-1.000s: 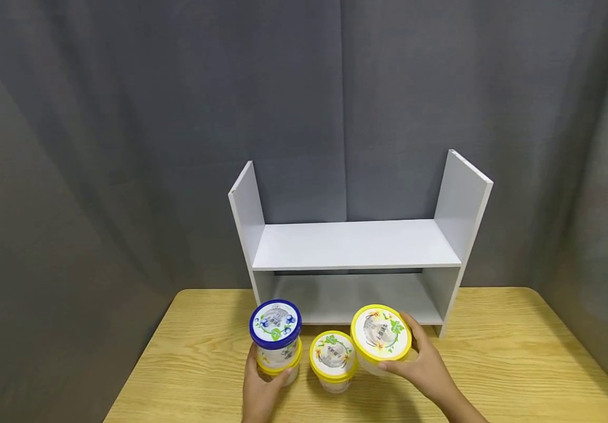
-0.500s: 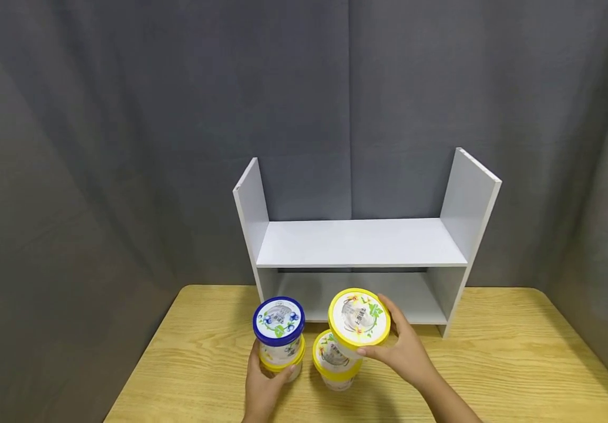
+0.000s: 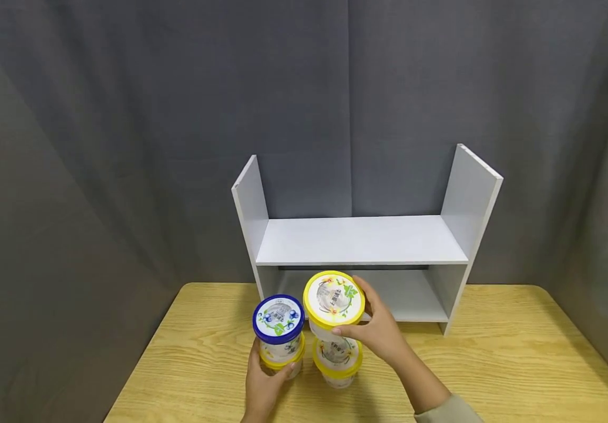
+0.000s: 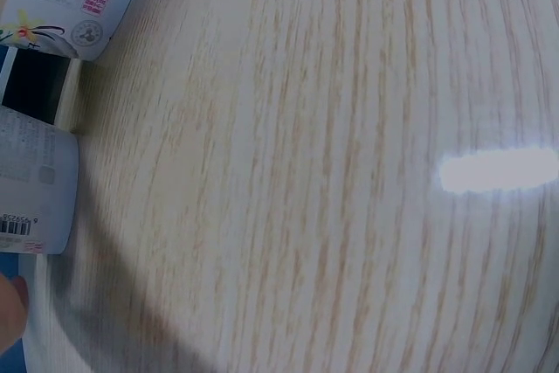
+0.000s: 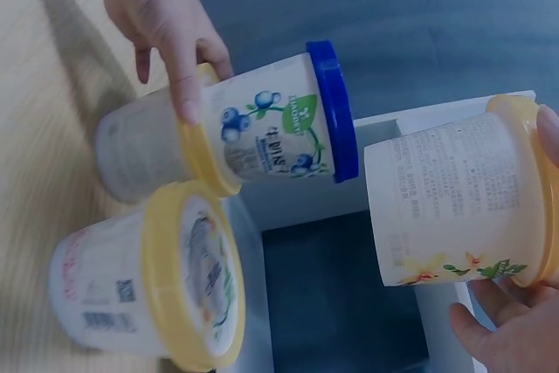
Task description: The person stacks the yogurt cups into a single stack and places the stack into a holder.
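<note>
A blue-lidded tub [image 3: 278, 317] printed with blueberries stands on a yellow-lidded tub [image 5: 140, 146] at the table's middle. My left hand [image 3: 263, 382] holds the lower tub of this stack near its lid, thumb on one side and fingers on the other. To the right stands another yellow-lidded tub [image 3: 338, 371], partly hidden from above. My right hand [image 3: 383, 332] grips a third yellow-lidded tub [image 3: 333, 299] by its lid and side, raised off the table, beside the blue lid. In the left wrist view, one fingertip [image 4: 10, 312] shows at the edge.
A white two-tier shelf [image 3: 362, 239] with tall side panels stands behind the tubs on the wooden table [image 3: 187, 352]. Grey curtains [image 3: 177, 147] hang behind and at both sides.
My right hand has carried its yellow-lidded tub left and upward in the head view, from beside the standing tub to above and behind it. The left hand and its stack stay nearly still.
</note>
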### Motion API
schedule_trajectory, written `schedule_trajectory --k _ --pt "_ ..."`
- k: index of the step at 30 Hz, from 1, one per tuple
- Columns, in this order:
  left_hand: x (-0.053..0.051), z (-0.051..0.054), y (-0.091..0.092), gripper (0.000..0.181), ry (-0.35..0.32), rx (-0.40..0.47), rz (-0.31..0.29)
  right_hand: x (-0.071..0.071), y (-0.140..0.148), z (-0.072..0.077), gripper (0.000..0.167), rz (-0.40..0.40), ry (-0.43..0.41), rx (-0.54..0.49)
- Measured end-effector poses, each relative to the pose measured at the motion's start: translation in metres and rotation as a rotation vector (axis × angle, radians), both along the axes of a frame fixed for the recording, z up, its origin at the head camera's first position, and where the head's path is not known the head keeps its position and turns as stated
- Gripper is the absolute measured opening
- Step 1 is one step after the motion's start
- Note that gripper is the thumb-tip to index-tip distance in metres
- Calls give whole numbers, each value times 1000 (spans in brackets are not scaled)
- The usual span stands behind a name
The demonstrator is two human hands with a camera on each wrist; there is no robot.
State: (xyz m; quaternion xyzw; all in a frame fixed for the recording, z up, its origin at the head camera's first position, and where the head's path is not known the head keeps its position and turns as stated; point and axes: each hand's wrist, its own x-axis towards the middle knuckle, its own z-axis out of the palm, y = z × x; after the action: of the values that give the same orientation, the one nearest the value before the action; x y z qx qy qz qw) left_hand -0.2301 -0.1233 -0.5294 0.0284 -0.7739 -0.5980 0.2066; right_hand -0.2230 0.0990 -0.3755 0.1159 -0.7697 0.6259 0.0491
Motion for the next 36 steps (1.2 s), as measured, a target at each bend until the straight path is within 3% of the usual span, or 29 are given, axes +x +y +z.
schedule_trajectory --k 6,12,21,28,33,36 --pt "1 0 -1 91 24 2 -18 -9 -12 5 97 50 46 -5" --pt "2 0 0 89 -14 61 -33 -14 -24 6 94 86 66 -25" --pt "9 23 -1 88 -42 71 -61 -21 -42 14 93 128 42 -58" --pt "0 10 -3 89 -55 21 -52 -33 -53 16 88 183 52 -89" --pt "10 27 3 86 -43 29 -40 -34 -59 18 88 221 13 -136" --pt "13 34 5 85 -48 31 -40 -29 -63 26 87 247 15 -146"
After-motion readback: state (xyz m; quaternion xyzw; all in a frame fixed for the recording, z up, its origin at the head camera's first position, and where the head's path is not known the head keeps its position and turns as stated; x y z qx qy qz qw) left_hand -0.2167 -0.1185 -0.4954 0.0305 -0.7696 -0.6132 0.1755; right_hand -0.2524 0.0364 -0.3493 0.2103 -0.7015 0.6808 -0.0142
